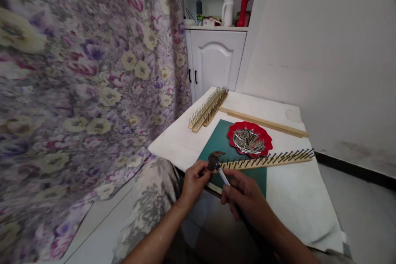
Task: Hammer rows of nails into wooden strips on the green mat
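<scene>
My right hand (243,194) is wrapped around the handle of a claw hammer (223,175). The hammer's dark head is over the near left end of a wooden strip (260,162), which bristles with upright nails along its length. At that same end is my left hand (196,177), thumb and fingers pinched together; the hammer head hides what they hold, if anything. The strip lies across a green mat (216,142). Just beyond it, a red scalloped dish (268,137) holds a heap of loose nails (249,141).
Several nail-studded strips (210,109) lie at the table's far left. Bare wooden strips (266,122) lie along the back. A white cloth (297,198) covers the table. A floral curtain (93,90) hangs at left, a wall (324,57) stands at right, and a white cabinet (216,60) is behind.
</scene>
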{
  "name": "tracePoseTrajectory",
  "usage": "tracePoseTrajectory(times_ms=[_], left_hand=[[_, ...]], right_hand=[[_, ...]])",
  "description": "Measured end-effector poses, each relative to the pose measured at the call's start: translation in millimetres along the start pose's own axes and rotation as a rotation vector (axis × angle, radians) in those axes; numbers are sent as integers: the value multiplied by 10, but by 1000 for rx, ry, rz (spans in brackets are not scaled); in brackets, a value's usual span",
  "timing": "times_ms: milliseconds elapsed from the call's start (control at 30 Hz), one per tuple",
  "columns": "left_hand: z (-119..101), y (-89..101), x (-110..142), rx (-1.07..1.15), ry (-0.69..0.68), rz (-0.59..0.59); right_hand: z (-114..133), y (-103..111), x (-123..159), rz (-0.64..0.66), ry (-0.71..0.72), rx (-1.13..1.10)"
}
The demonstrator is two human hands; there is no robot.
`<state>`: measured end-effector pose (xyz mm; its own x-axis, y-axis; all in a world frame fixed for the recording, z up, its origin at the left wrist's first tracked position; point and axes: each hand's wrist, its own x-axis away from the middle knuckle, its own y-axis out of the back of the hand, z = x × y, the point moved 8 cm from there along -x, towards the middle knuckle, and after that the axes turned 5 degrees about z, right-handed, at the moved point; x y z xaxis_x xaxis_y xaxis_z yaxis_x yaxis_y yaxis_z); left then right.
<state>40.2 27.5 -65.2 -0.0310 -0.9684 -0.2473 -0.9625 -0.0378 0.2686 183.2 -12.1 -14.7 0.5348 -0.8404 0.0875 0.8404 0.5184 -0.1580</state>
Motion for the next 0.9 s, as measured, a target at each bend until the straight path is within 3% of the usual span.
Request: tracePoseTrajectory(times_ms=[267, 567, 733, 900], left_hand=[[4, 4, -17, -14, 10, 2], [23, 45, 1, -80, 2, -26], [15, 150, -41, -289, -12, -57], [2, 59, -214, -547, -115, 96]], right_hand=[[14, 33, -1, -7, 13, -9], [214, 415, 81, -182, 118, -44], [174, 376, 104, -186, 112, -71], [162, 346, 92, -165, 145, -97]])
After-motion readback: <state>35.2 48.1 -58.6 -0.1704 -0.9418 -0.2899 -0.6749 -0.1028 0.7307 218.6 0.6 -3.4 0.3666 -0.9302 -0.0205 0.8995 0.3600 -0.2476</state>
